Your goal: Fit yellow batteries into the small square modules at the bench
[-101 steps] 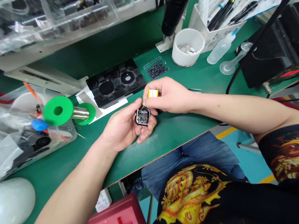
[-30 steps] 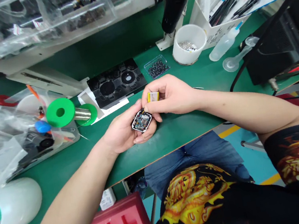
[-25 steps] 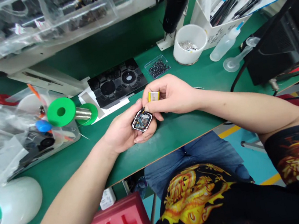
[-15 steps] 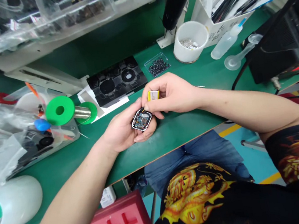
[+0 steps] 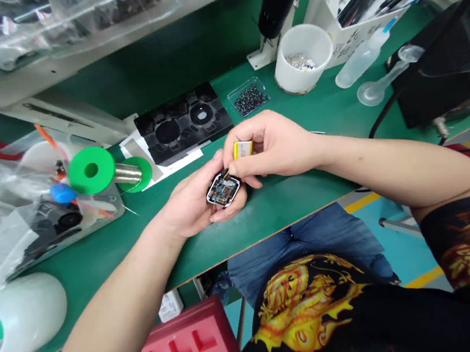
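Note:
My left hand (image 5: 195, 200) is closed around an opened smartwatch (image 5: 223, 190), its circuit board facing up inside a black and silver case. Between the thumb and fingers of my right hand (image 5: 277, 145) is a small silver battery (image 5: 243, 149) with yellow edges. The right thumb tip rests by the watch's upper rim, where a short yellow and dark wire shows. Whether that wire runs to the battery is hidden by the fingers. Both hands are held over the green bench (image 5: 290, 194), close to its front edge.
Behind the hands lie a black sheet (image 5: 184, 126) and a clear tray of tiny black screws (image 5: 249, 99). A white cup (image 5: 303, 58) stands at the back right. Solder spool (image 5: 92, 170) sits left; a pink foam tray (image 5: 189, 345) is below the bench edge.
Both hands keep their hold on the watch and battery and stay nearly in place. The view has shifted slightly.

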`<action>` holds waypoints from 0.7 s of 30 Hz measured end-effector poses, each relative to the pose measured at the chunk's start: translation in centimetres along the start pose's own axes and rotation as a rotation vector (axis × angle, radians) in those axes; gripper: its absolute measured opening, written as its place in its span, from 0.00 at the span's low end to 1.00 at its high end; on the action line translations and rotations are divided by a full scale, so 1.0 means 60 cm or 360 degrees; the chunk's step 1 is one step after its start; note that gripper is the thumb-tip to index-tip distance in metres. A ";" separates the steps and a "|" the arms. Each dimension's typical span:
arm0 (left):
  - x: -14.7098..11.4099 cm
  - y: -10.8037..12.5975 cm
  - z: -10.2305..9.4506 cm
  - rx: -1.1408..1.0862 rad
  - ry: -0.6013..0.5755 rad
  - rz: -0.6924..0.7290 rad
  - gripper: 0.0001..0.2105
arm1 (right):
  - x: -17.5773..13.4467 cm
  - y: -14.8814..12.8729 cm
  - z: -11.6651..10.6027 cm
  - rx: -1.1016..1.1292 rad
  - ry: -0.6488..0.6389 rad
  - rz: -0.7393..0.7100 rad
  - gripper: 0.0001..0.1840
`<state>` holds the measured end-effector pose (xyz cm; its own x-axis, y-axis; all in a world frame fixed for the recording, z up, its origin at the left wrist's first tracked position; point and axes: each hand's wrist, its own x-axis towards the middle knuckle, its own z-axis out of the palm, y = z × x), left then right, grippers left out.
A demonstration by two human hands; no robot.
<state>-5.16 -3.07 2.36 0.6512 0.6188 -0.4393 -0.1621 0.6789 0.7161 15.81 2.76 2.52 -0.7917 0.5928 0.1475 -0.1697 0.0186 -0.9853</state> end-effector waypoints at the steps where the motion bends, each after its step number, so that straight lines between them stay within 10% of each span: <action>1: 0.000 0.000 0.000 0.0004 -0.0002 0.0003 0.32 | 0.000 0.000 0.000 0.0005 -0.0001 -0.0001 0.09; 21: 0.003 0.001 0.001 0.0028 0.0000 0.0027 0.32 | 0.001 0.002 -0.002 -0.0038 0.0012 -0.0028 0.10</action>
<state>-5.00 -2.93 2.34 0.6484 0.6303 -0.4271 -0.1599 0.6611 0.7330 15.82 2.91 2.38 -0.7843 0.5982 0.1645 -0.1697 0.0481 -0.9843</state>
